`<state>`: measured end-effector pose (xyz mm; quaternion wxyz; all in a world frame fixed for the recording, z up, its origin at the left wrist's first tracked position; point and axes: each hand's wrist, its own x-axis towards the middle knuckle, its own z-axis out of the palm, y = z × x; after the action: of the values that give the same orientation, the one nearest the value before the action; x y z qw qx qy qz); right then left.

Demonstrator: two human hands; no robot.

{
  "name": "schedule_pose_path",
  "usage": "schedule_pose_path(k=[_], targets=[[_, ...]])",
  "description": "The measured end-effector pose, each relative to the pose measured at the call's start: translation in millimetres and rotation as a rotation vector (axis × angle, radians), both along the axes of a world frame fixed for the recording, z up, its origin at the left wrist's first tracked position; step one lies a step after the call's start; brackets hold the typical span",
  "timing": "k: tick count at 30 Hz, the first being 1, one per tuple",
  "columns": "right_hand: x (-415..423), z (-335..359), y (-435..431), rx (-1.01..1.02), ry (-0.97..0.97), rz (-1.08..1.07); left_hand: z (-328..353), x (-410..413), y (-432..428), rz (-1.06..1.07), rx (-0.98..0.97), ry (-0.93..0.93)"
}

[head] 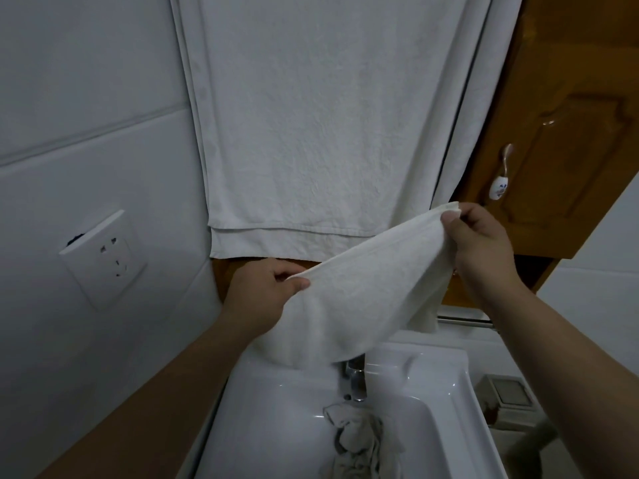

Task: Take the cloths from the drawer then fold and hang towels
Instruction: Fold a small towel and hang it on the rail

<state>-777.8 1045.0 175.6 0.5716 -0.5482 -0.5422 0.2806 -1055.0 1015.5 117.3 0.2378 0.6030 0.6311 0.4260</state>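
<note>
Crumpled cloth (pixel 359 440) waits in the sink (pixel 449 375). Above it, left hand (pixel 262 288) and right hand (pixel 480 243) each pinch a corner of the small towel (pixel 366 288), stretched between them. Best keep it taut and match the corners. Big towel (pixel 321 115) hangs behind.

Dim, flat, bluish indoor light, soft shadows, faint glare on sink (pixel 446 395), wide-angle bending at edges, slightly soft focus
</note>
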Motion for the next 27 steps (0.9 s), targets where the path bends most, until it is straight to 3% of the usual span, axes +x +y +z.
schedule_pose_path(k=[5,11,14,17,22,27], targets=[[-13.2,-0.3,-6.2,0.105,-0.274,0.014,-0.2,7.8,-3.9,-0.002,-0.009,0.032],[-38.7,-16.5,-19.0,-0.020,-0.601,0.206,7.2,19.5,-3.4,-0.096,0.009,0.032],[-51.2,-24.0,-21.2,-0.172,-0.640,0.342,10.6,24.1,-3.0,-0.139,-0.030,-0.042],[-60.3,-31.2,-23.3,-0.294,-0.542,0.473,11.8,29.1,-3.1,-0.134,-0.016,-0.063],[-70.3,-32.0,-27.1,-0.280,-0.395,0.560,11.0,31.4,-1.3,-0.153,-0.023,0.017],[-73.2,-30.6,-23.2,-0.211,-0.649,0.441,10.3,28.8,-1.0,-0.150,0.000,0.088]])
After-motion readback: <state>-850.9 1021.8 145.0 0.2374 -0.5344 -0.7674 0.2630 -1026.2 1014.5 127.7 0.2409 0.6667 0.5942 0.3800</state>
